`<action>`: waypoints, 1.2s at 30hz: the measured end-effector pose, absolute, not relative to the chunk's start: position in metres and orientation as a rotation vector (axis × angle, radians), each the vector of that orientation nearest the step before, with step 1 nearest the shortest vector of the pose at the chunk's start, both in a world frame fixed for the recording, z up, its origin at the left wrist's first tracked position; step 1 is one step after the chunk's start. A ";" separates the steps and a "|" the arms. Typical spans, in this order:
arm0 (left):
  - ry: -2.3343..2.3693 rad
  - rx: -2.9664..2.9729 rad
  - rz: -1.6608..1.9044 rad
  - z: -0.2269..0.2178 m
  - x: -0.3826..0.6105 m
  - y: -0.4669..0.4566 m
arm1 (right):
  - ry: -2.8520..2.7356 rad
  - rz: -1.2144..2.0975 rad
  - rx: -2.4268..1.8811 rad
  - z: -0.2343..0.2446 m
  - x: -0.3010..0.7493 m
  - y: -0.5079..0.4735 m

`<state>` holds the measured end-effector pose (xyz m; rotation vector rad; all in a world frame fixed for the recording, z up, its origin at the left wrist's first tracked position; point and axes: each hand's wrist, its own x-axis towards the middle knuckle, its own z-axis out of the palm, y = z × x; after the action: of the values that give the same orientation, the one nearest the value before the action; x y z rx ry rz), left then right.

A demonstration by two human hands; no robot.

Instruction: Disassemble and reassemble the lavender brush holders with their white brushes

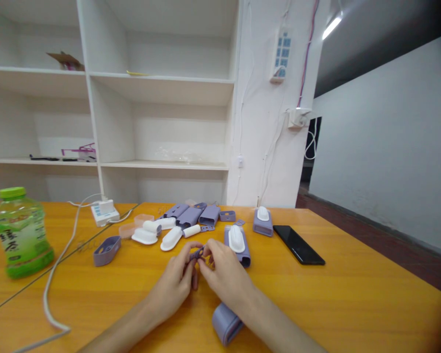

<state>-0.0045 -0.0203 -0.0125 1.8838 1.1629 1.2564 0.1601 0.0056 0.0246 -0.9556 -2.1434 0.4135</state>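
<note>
Between my two hands, above the orange table, is a small purple plastic part point(196, 254). My left hand point(180, 274) pinches its left side, and my right hand point(220, 267) has thumb and fingers closed on its right side. The fingers hide much of it. Under my right wrist lies a purple casing point(226, 323), partly covered by the forearm. Just beyond my right hand, a white oval piece point(237, 239) rests on another purple casing point(247, 255). White oval pieces with handles point(171, 239) lie past my left hand, near several purple casings point(188, 216).
A purple oval shell point(107, 251) sits at left, near a green bottle point(20, 235), a white cable point(59, 269) and a power strip point(105, 214). To the right are a black phone point(299, 245) and a purple block with a white top point(263, 226). Shelves point(161, 78) stand behind.
</note>
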 end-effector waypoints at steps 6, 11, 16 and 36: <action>1.190 1.907 1.243 -0.010 -0.004 -0.024 | -2.112 0.473 -0.944 0.024 0.161 0.006; 1.178 1.918 1.246 -0.008 -0.003 -0.025 | -2.102 0.474 -0.943 0.024 0.162 0.004; 1.183 1.901 1.252 -0.008 -0.003 -0.026 | -2.073 0.459 -0.958 0.023 0.162 0.005; 1.180 1.908 1.253 -0.014 -0.005 -0.023 | -2.082 0.472 -0.901 0.025 0.164 0.003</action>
<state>-0.0050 -0.0227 -0.0141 1.9076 1.1800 1.2528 0.1641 0.0026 0.0248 -0.9012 -2.0816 0.4717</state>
